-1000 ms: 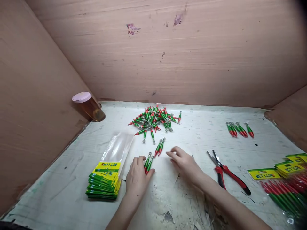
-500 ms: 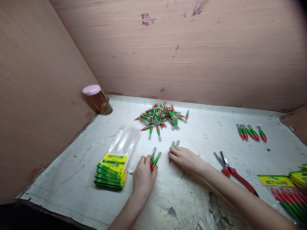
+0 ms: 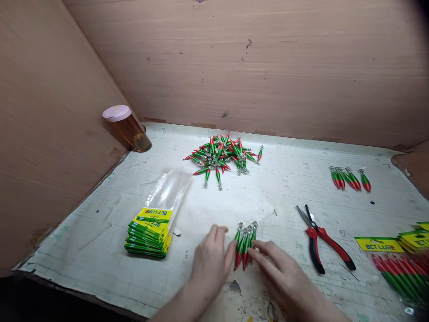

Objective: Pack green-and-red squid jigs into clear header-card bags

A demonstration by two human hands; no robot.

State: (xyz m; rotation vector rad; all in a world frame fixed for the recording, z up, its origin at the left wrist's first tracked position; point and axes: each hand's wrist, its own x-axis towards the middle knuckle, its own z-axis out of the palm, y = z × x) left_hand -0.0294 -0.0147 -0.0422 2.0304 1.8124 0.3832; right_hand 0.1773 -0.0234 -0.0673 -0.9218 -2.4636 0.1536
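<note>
Several green-and-red fishing lures (image 3: 245,250) with wire hook crowns lie side by side on the table between my hands, hooks pointing away from me. My left hand (image 3: 212,255) is at their left side, fingers apart and slightly blurred, its thumb close against the leftmost lure. From the right, my right hand (image 3: 281,270) has its fingertips closed on the rightmost lure, covering part of it; its thumb is hidden. Beyond them is a heap of similar lures (image 3: 219,154). A stack of clear bags with yellow-green header cards (image 3: 147,235) lies left of my left hand.
Red-handled pliers (image 3: 317,237) lie open to the right. A short row of lures (image 3: 350,180) lies farther back. Filled lure packs (image 3: 380,244) are at the right edge. A lidded drink bottle (image 3: 129,132) stands against the left wall. Cardboard walls (image 3: 234,89) enclose the table.
Both hands have come nearer to me and closer together, bringing their separate pairs of lures into one group. My left hand's fingers have loosened. The camera view has shifted slightly.
</note>
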